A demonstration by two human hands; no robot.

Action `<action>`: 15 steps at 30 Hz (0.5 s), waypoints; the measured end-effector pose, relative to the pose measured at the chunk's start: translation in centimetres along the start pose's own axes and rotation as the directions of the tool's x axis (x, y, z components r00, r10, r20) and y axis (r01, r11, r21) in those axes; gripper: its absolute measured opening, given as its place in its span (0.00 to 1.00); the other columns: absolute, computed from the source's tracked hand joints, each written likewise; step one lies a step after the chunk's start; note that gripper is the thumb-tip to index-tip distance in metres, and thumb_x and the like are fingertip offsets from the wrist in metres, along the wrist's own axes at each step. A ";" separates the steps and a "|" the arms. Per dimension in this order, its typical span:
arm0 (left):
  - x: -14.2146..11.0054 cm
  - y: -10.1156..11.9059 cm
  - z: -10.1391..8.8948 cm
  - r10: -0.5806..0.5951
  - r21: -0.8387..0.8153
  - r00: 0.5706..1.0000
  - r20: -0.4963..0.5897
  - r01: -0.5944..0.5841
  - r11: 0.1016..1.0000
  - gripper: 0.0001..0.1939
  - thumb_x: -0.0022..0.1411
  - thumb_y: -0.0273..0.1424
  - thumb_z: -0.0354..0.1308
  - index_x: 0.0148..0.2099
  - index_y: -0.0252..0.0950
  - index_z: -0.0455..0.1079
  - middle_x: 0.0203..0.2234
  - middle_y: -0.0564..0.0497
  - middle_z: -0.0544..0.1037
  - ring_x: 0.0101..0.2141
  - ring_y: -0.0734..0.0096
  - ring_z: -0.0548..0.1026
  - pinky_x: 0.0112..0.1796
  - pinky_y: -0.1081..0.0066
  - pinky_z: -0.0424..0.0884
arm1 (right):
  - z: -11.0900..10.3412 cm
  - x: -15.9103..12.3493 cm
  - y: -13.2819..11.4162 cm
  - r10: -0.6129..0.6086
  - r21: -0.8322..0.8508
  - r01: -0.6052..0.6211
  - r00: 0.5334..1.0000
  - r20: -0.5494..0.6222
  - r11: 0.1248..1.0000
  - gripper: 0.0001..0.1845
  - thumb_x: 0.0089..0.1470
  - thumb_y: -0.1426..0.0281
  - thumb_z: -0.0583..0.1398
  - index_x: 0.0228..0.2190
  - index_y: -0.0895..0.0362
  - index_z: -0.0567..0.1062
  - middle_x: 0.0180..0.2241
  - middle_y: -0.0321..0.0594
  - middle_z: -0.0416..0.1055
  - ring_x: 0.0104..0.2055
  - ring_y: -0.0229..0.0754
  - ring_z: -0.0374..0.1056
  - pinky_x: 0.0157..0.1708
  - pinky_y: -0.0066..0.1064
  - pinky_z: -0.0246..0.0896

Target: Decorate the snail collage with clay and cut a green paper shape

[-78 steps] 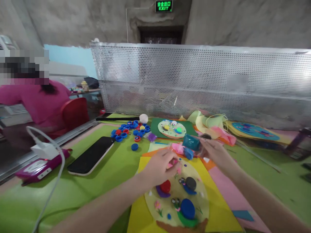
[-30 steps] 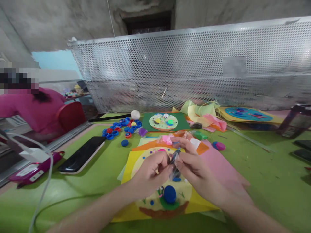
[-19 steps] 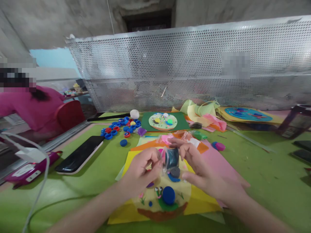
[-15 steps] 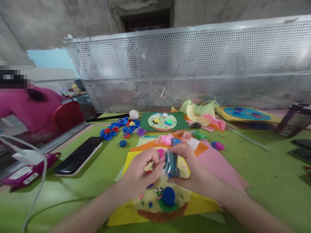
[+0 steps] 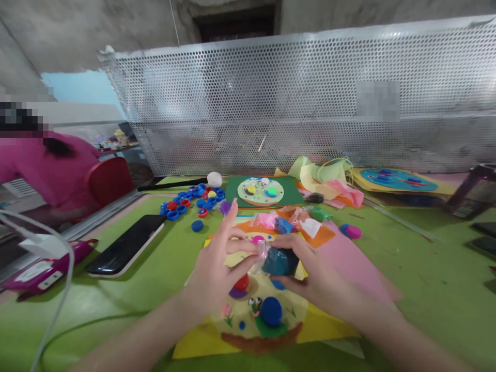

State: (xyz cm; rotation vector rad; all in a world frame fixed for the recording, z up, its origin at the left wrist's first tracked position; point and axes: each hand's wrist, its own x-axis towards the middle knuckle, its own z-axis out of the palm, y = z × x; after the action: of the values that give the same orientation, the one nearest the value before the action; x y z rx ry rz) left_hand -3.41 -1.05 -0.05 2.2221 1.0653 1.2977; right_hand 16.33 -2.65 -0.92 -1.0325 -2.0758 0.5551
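Between my hands, above a yellow paper picture (image 5: 329, 323), is a clear plastic bag of dark teal clay (image 5: 279, 261). My left hand (image 5: 217, 268) pinches the bag's twisted clear end, its index finger raised. My right hand (image 5: 313, 274) grips the clay-filled part between thumb and fingers. Below them on the picture sits a snail with a dark blue bottle cap (image 5: 272, 311) for a shell, a green body and googly eyes. A red cap (image 5: 242, 282) lies left of it on a purple piece. My hands and the bag hide the picture's middle.
Bags of coloured clay (image 5: 284, 225) lie just beyond my hands. Several bottle caps (image 5: 197, 226) are at the back left, near a black phone (image 5: 127, 245) and a white cable (image 5: 72, 268). A perforated metal panel (image 5: 302, 103) stands behind; a person in pink (image 5: 58, 165) sits left.
The bag has turned to lie more sideways, its twisted end toward my left hand. My left hand has opened out somewhat, its index finger now pointing up. The view has shifted slightly.
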 end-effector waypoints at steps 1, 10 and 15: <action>0.0 0.0 0.0 -0.014 -0.014 1.000 0.010 0.014 1.000 0.44 0.58 0.31 0.58 0.65 0.44 0.30 0.27 0.56 0.79 0.40 0.65 0.73 0.42 0.63 0.71 | 0.0 0.0 0.0 0.001 -0.003 -0.001 1.000 0.009 1.000 0.18 0.49 0.72 0.58 0.43 0.52 0.62 0.43 0.44 0.67 0.45 0.45 0.66 0.40 0.38 0.66; 0.0 0.4 0.4 -0.029 -0.029 0.998 0.055 0.031 0.999 0.43 0.60 0.31 0.54 0.65 0.40 0.26 0.29 0.53 0.79 0.38 0.65 0.75 0.43 0.61 0.71 | 0.2 0.1 0.0 0.141 0.047 -0.142 0.990 0.019 0.989 0.23 0.48 0.69 0.59 0.46 0.52 0.59 0.44 0.42 0.68 0.47 0.46 0.65 0.43 0.39 0.65; -0.2 0.6 0.4 -0.032 -0.031 0.999 0.042 0.033 0.999 0.44 0.61 0.30 0.52 0.65 0.37 0.21 0.27 0.52 0.79 0.38 0.65 0.75 0.42 0.60 0.72 | 0.0 0.1 0.0 0.157 0.125 -0.158 0.987 0.014 0.980 0.22 0.50 0.70 0.58 0.46 0.51 0.59 0.44 0.40 0.68 0.47 0.43 0.65 0.44 0.36 0.64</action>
State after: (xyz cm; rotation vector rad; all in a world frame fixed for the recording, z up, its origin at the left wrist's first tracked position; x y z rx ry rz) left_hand -2.88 -1.56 -0.05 2.1897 1.0540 1.2408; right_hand 16.29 -2.58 -0.94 -1.1278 -1.9462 0.7590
